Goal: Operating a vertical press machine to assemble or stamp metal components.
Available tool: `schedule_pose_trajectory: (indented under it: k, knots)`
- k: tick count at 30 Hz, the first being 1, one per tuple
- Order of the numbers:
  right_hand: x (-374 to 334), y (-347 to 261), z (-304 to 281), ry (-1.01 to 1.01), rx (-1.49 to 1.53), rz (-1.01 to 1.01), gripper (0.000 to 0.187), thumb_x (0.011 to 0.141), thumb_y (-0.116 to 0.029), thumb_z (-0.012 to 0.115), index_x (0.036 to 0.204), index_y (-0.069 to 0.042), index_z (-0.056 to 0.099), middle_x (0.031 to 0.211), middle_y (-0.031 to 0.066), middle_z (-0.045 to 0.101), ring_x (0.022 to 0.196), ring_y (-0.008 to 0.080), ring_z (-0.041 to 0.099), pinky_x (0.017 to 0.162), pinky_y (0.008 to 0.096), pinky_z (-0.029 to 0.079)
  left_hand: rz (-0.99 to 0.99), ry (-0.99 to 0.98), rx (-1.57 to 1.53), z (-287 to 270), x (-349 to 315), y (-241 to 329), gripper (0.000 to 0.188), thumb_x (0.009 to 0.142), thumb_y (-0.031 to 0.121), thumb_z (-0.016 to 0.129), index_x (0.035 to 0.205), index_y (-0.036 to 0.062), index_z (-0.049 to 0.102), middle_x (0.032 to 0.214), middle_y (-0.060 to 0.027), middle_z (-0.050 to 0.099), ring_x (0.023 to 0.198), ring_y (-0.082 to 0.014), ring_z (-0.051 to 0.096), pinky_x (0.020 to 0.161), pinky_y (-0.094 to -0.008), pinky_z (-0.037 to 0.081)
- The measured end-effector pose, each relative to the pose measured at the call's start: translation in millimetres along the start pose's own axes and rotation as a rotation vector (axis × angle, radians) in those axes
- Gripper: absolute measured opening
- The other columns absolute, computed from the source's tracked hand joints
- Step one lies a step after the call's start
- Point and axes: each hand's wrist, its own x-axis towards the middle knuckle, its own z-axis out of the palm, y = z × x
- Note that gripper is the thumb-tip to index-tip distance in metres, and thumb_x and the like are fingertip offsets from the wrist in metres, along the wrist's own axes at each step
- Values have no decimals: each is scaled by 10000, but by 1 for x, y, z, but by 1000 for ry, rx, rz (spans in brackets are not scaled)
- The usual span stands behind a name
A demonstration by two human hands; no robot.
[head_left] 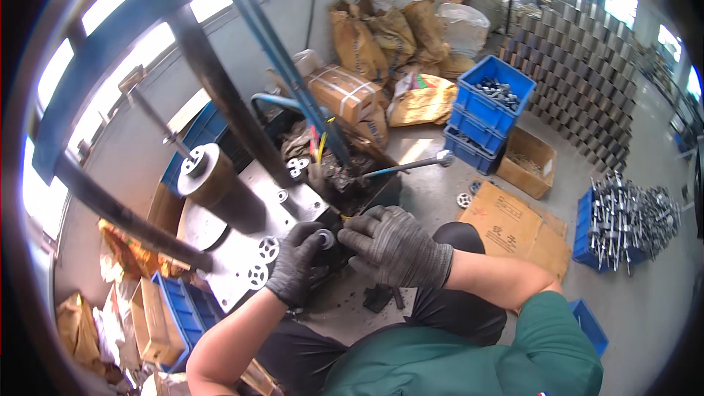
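Both my hands wear grey knitted gloves and meet in front of the machine's metal plate (238,209). My left hand (293,268) is closed round a small ring-shaped metal part (325,239), its round face turned up. Just right of that part is my right hand (396,246), its fingers bent and drawn together; whatever they pinch is hidden. Left of my left hand, two spoked metal discs (257,276) lie on the plate's near edge. Farther back on the plate are a small ring (282,196) and a cluster of holed discs (297,168). A thick metal cylinder (203,180) stands over the plate.
Dark posts (231,92) frame the machine, and a lever with a knob (411,168) juts rightward. Blue crates of metal parts (495,92), a flattened cardboard box (506,224) and a crate heaped with metal shafts (623,224) stand right. Stacked cylinders (576,66) fill the back right.
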Motion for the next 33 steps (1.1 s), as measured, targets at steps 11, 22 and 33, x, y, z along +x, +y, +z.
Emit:
schedule_pose_trajectory:
  k: [11, 22, 33]
  knots:
    - [-12, 11, 122, 74, 718, 199, 317, 926, -117, 824, 1224, -30, 756, 1155, 147, 725, 1031, 259, 744, 887, 378, 612, 77, 43, 222, -43, -22, 5, 444, 1080, 164, 666, 1479, 21, 536, 1194, -93, 680, 1029, -186, 673, 916, -333, 580]
    - [-6, 38, 170, 163, 896, 494, 250, 963, -97, 785, 1193, -3, 756, 1195, 139, 744, 1108, 238, 727, 985, 357, 567, 660, 1018, 273, -211, 137, 208, 419, 1065, 347, 687, 1326, 28, 615, 991, -144, 712, 787, -240, 708, 754, -400, 597]
    - [177, 37, 173, 316, 480, 27, 185, 930, -61, 788, 1107, -52, 736, 1193, 152, 763, 1147, 333, 726, 992, 422, 581, 658, 780, -86, -220, 149, 182, 521, 1094, 597, 603, 1031, 80, 615, 780, -67, 675, 609, -157, 642, 475, -332, 529]
